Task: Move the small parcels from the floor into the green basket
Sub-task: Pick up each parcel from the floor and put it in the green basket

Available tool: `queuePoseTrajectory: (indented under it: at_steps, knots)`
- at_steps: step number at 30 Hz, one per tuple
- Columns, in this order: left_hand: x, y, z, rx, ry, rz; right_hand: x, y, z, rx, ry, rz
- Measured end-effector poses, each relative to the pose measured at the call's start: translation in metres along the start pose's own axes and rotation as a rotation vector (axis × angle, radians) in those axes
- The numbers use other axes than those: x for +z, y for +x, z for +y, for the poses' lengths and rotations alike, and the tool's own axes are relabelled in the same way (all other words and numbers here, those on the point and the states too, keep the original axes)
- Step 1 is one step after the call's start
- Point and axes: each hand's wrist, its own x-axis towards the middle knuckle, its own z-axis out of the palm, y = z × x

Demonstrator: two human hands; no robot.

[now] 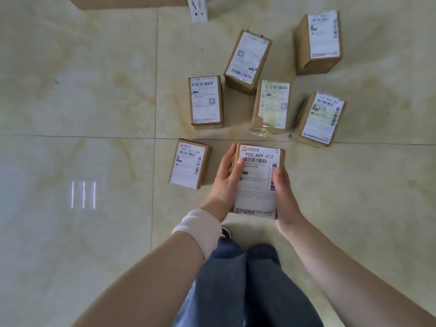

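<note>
Head view: both hands, left [227, 177] and right [284, 193], clasp the parcel [257, 182], its length running away from the person.

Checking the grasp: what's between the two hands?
One parcel, marked 900 A09 072. The left hand and right hand hold its opposite sides, thumbs on top. Seen in the head view.

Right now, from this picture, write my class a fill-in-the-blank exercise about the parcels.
The left hand and right hand grip the parcel labelled 900 A09 ____.
The parcel labelled 866 303 666 lies nearest the ____ hand.
Besides the gripped one, ____ small parcels lie on the floor.
Missing words: 072; left; six.
</note>
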Motion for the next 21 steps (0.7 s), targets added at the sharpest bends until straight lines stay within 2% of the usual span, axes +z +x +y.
queuePoseTrajectory:
  at_steps: [6,12,17,21]
  knots:
    - [-0.030,-0.169,0.125,0.031,-0.160,0.100,0.047,-0.158,-0.127,0.010,-0.053,-0.075]
    - [-0.108,-0.302,0.216,0.085,-0.363,0.219,0.143,-0.274,-0.218,-0.046,-0.177,-0.121]
    - [-0.220,-0.378,0.240,0.145,-0.520,0.313,0.268,-0.329,-0.236,-0.047,-0.250,-0.236]
    - [-0.333,-0.419,0.227,0.155,-0.600,0.400,0.385,-0.360,-0.209,-0.014,-0.323,-0.306]
